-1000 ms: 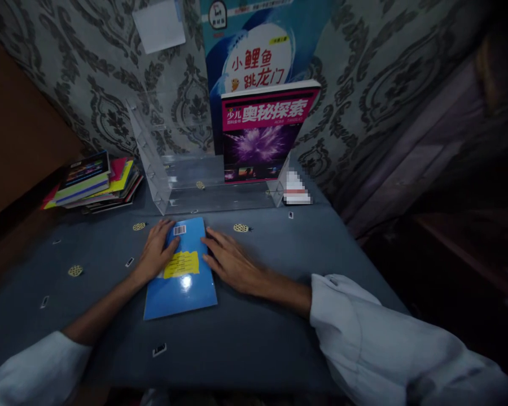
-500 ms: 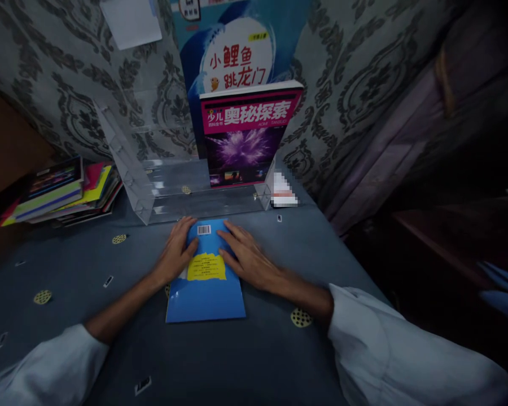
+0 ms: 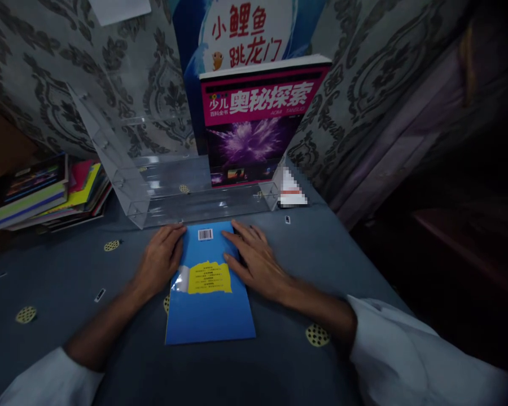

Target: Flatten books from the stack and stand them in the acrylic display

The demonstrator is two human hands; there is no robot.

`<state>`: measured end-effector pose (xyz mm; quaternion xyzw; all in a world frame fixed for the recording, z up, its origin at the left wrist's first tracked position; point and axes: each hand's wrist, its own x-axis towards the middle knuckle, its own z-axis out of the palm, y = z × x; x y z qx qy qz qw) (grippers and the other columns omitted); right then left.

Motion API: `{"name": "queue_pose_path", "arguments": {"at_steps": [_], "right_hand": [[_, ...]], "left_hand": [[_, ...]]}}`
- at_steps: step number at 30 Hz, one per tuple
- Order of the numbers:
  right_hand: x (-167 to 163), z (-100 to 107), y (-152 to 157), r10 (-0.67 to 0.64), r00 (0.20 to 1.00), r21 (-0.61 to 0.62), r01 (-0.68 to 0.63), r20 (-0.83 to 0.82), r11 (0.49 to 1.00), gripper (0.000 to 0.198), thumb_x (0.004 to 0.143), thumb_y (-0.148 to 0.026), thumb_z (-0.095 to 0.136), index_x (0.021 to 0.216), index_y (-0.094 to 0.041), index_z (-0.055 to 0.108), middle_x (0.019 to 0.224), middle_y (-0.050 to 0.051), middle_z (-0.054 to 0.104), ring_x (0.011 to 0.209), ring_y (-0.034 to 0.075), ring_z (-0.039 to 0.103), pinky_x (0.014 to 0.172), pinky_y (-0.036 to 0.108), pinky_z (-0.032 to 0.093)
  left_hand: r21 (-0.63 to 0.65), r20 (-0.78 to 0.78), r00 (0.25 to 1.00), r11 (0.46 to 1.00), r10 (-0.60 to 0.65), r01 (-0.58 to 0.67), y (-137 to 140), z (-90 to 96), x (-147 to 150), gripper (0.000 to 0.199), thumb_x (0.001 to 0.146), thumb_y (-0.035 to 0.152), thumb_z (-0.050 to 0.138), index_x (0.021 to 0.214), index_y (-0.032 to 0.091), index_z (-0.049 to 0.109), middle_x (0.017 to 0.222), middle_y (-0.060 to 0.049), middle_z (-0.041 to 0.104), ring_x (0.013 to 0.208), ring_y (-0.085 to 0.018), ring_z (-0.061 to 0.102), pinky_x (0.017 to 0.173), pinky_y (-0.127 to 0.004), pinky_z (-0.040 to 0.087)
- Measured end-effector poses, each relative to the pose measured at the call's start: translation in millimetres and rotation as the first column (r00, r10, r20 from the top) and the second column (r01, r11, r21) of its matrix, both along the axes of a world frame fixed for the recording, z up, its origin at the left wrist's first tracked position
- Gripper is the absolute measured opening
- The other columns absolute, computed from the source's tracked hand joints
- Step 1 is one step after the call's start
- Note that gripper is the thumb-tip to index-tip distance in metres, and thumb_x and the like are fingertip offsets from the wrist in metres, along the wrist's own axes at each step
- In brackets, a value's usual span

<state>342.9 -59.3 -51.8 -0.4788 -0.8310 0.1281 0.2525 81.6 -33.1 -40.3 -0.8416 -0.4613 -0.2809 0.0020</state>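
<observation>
A blue book (image 3: 211, 318) lies flat on the table, its barcode and yellow text patch facing up. My left hand (image 3: 158, 259) rests along the book's upper left edge, fingers stretched forward and close together, the thumb beside the edge. My right hand (image 3: 258, 262) lies over the upper right edge with fingers spread; its thumb and index finger touch the cover. Just beyond the book stands a clear acrylic rack (image 3: 129, 192). In its right part a pink and purple book (image 3: 249, 135) stands upright, in front of a taller blue book (image 3: 248, 34).
A pile of books (image 3: 29, 197) lies at the left on the patterned tablecloth (image 3: 135, 349). Beside the rack's right end is a small pixelated white thing (image 3: 292, 192). Patterned wallpaper (image 3: 152, 73) backs the table, and a curtain (image 3: 402, 135) hangs at the right.
My left hand has slid off the cover to the book's left edge. My right hand has stayed on the right side. The view has tipped down and come a little closer.
</observation>
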Motion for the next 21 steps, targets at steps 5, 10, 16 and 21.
{"name": "queue_pose_path", "arguments": {"at_steps": [5,10,16,21], "right_hand": [[0,3,0,-0.006,1.0,0.004,0.006,0.023,1.0,0.053,0.103,-0.047,0.039,0.143,-0.015,0.053,0.151,0.02,0.05,0.143,0.034,0.043,0.118,0.064,0.032],[1,4,2,0.005,0.999,-0.009,-0.005,0.031,1.0,0.051,0.102,-0.043,0.044,0.144,-0.015,0.053,0.152,0.019,0.049,0.145,0.034,0.042,0.119,0.063,0.029],[4,3,10,0.068,0.997,-0.042,-0.067,0.028,0.997,0.053,0.102,-0.044,0.045,0.146,-0.015,0.051,0.156,0.02,0.044,0.148,0.034,0.037,0.12,0.063,0.026],[7,4,15,0.106,0.994,-0.064,-0.107,-0.02,0.992,0.059,0.102,-0.047,0.046,0.152,-0.016,0.042,0.157,0.019,0.043,0.15,0.032,0.035,0.122,0.062,0.023]], "left_hand": [[0.081,-0.086,0.996,0.997,-0.009,0.016,-1,-0.6,2,0.03,0.103,0.025,0.041,0.121,0.015,0.063,0.122,-0.014,0.068,0.112,-0.029,0.064,0.096,-0.05,0.055],[0.099,-0.169,0.984,0.993,-0.048,0.065,0,4.1,4,0.032,0.102,0.023,0.042,0.123,0.013,0.064,0.123,-0.015,0.068,0.111,-0.031,0.065,0.094,-0.052,0.056],[0.054,-0.173,0.973,0.985,-0.152,0.164,4,7.7,18,0.034,0.102,0.021,0.041,0.127,0.013,0.062,0.127,-0.014,0.067,0.117,-0.028,0.063,0.102,-0.05,0.053],[0.021,-0.187,0.959,0.975,-0.214,0.222,11,9.1,34,0.036,0.1,0.017,0.04,0.128,0.013,0.062,0.128,-0.014,0.066,0.117,-0.027,0.063,0.103,-0.048,0.052]]}}
